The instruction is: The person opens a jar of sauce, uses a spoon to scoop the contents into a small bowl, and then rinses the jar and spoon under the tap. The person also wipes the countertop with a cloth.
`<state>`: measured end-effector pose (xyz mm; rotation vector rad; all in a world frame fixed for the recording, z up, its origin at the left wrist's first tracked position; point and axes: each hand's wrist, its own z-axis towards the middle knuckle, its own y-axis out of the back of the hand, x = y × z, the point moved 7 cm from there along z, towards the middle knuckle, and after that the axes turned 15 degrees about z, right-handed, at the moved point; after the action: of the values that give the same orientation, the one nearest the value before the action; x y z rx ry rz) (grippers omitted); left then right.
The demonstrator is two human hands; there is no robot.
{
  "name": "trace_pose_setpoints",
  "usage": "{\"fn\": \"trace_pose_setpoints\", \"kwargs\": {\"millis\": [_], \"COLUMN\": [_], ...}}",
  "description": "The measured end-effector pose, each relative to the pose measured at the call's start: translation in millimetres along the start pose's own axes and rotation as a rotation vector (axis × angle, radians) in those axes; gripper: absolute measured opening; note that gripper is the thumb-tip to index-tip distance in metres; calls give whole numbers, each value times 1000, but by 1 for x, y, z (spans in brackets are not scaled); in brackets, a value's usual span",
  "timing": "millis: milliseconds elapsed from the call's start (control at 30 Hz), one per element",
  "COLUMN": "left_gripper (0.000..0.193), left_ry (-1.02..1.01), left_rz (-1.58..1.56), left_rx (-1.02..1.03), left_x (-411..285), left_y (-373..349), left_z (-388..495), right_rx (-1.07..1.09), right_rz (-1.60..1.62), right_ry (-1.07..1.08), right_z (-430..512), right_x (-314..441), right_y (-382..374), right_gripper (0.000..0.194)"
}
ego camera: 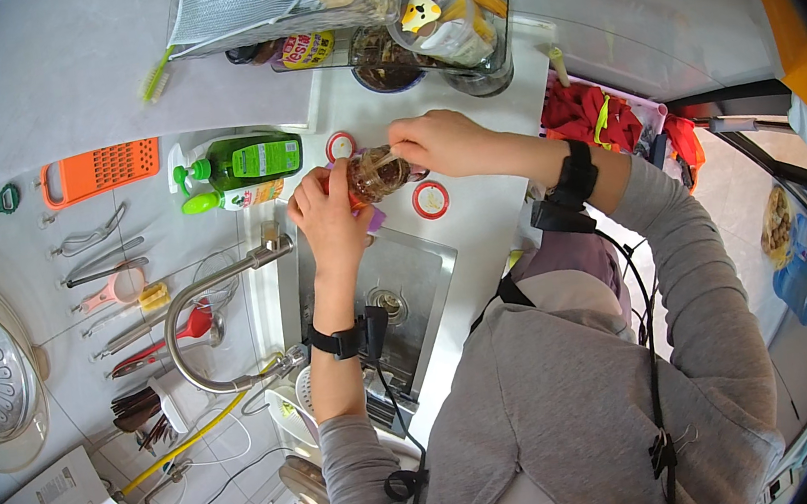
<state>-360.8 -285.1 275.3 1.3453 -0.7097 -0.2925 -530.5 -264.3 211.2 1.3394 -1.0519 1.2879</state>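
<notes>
My left hand [329, 212] is wrapped around a glass jar [381, 178] with dark brown contents, tilted above the counter by the sink. The fingertips of my right hand [447, 142] are pinched together at the jar, around something thin and pale that I cannot make out. Two red-rimmed white jar lids lie on the white counter: one lid [430, 200] near the sink corner, another lid [340, 146] behind my left hand. Part of a purple item [376, 219] shows below the jar.
A steel sink [418, 250] with a curved faucet [173, 333] lies in front. Green dish soap [256, 159] stands by the wall. Behind are a dark bowl [387, 65] and a plastic cup [443, 20] on a rack. Utensils, including an orange grater [101, 173], hang on the wall.
</notes>
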Motion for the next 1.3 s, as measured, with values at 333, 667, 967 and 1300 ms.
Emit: {"fn": "trace_pose_setpoints", "kwargs": {"millis": [333, 667, 967, 1300], "left_gripper": [79, 73, 64, 64], "left_ry": [-4, -70, -91, -101], "left_rz": [67, 162, 212, 265], "left_rx": [-15, -30, -54, -72], "left_x": [13, 6, 5, 1], "left_y": [0, 10, 11, 15], "left_z": [-3, 8, 8, 11], "right_rx": [62, 109, 57, 22], "right_rz": [24, 148, 148, 53], "right_ry": [36, -23, -59, 11], "right_z": [-11, 3, -22, -27], "right_x": [-13, -23, -32, -13], "right_y": [50, 14, 62, 67], "right_gripper": [19, 23, 24, 23]}}
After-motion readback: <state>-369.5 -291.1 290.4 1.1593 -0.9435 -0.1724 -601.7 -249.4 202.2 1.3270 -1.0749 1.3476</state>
